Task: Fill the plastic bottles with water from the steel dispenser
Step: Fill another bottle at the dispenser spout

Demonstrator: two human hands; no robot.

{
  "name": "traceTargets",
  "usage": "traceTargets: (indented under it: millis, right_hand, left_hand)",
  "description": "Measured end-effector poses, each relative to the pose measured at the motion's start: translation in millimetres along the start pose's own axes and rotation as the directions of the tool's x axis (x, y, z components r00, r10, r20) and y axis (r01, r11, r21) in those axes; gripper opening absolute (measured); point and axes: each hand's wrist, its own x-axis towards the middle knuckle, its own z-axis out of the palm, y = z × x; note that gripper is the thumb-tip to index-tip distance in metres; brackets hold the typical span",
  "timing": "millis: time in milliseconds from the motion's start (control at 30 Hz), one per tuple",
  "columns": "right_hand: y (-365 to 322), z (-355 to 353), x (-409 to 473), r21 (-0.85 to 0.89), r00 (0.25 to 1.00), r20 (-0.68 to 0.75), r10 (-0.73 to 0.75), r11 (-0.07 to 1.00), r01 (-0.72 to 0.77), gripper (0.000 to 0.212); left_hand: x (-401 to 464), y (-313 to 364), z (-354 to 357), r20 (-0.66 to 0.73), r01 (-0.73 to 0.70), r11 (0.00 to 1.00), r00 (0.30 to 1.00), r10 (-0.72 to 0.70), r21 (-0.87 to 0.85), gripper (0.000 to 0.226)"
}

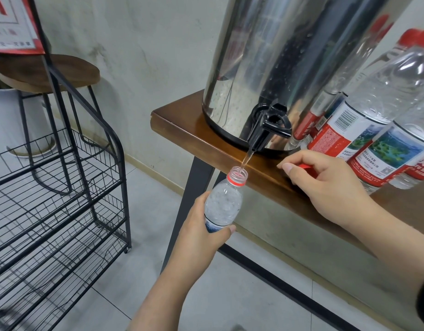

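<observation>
The left hand point(201, 225) gripped the bottle point(224, 201) round its lower body, fingers and thumb curled about the label, holding it upright just below the tap point(268, 130) of the dispenser point(265, 68). A thin stream point(246, 160) ran from the tap into the open neck. The right hand point(325, 185) rested at the edge of the surface point(182, 125), right of the tap, its fingers curled round a red cap point(306, 166).

The bottle looked thin-walled and soft: squeezed hard, it would likely buckle and push water out of the neck. It was probably still light but would grow heavier as it filled, and splashes could make it slippery. A hold low on the body, firm but gentle, suited it best, with the stiffer neck ring as the alternative. More bottles point(373, 130) stood right of the dispenser, 1 at least capped.
</observation>
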Motion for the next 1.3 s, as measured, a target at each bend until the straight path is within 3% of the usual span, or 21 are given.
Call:
traceTargets:
  millis: [567, 667, 733, 833, 967, 1100, 1300]
  right_hand:
    - [1.2, -1.5, -3.4, 0.004, 0.998, -0.030, -0.054, 0.999, 0.054, 0.020]
    - [-2.8, -2.2, -5.5, 0.021, 0.987, -0.138, -0.088, 0.996, 0.091, 0.020]
    - [-14.9, -8.4, -5.6, 0.135, 0.954, -0.284, -0.093, 0.981, 0.136, 0.016]
    - [-46.8, -24.5, -8.4, 0.228, 0.903, -0.394, -0.173, 0.933, 0.279, 0.019]
    - [-84.2, -36.4, -6.3, 0.001, 0.893, -0.282, -0.350, 0.931, 0.365, 0.028]
    - [-96.3, -32.8, 5.1, -0.221, 0.922, -0.089, -0.378, 0.910, 0.351, 0.043]
    - [-96.1, -30.6, 7.8, -0.315, 0.904, -0.024, -0.426, 0.862, 0.397, 0.054]
  left_hand:
    - [-1.1, 6.2, 1.3, 0.002, 0.001, 1.000, 1.000, -0.001, -0.014, 0.072]
    - [-1.6, 8.4, 1.3, 0.001, -0.008, 1.000, 1.000, 0.008, -0.025, 0.071]
    - [-1.5, 7.8, 0.9, 0.000, -0.010, 1.000, 1.000, 0.010, -0.029, 0.070]
    - [-1.0, 5.5, -0.3, 0.001, -0.001, 0.999, 1.000, 0.001, -0.033, 0.070]
    - [-1.0, 6.3, -0.8, -0.005, -0.006, 1.000, 1.000, 0.006, -0.015, 0.071]
    - [-1.7, 6.5, 0.0, 0.001, -0.005, 1.000, 1.000, 0.005, -0.008, 0.071]
    - [-0.3, 5.2, -0.6, 0.003, -0.005, 1.000, 1.000, 0.005, 0.002, 0.074]
